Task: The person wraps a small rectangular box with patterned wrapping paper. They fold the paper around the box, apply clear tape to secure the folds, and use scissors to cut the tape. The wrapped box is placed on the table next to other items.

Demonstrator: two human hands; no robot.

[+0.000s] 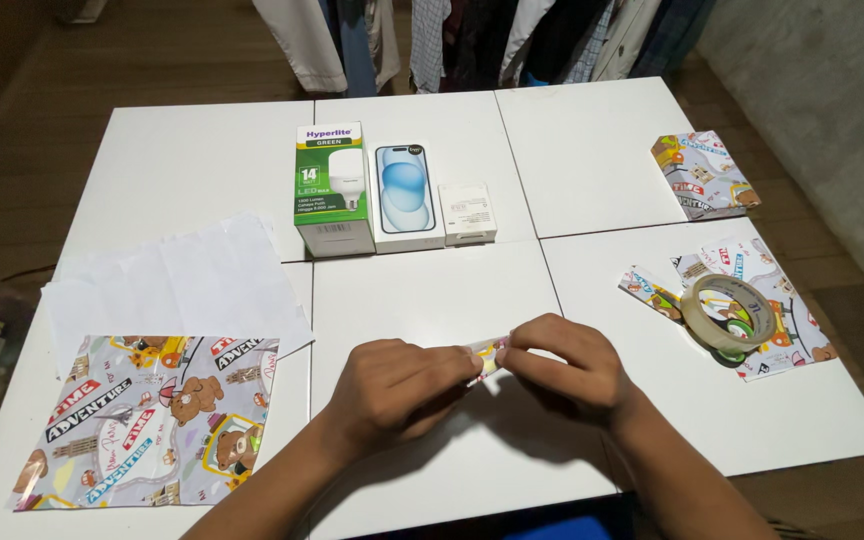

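Low in the middle of the frame, the left hand (pixel 392 385) and right hand (pixel 562 365) pinch a small strip of wrapping paper (pixel 487 355) between closed fingertips above the white table (pixel 432 290); its long axis runs left-right.

I see my left hand (pixel 392 385) and right hand (pixel 567 365) bare, forearms unsleeved; blue clothing shows at six o'clock.

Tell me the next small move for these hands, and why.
Probably press the small folded paper strip flat on the table. Both the left hand and the right hand pinch it between them above the tabletop, with the tape roll lying within reach at right.
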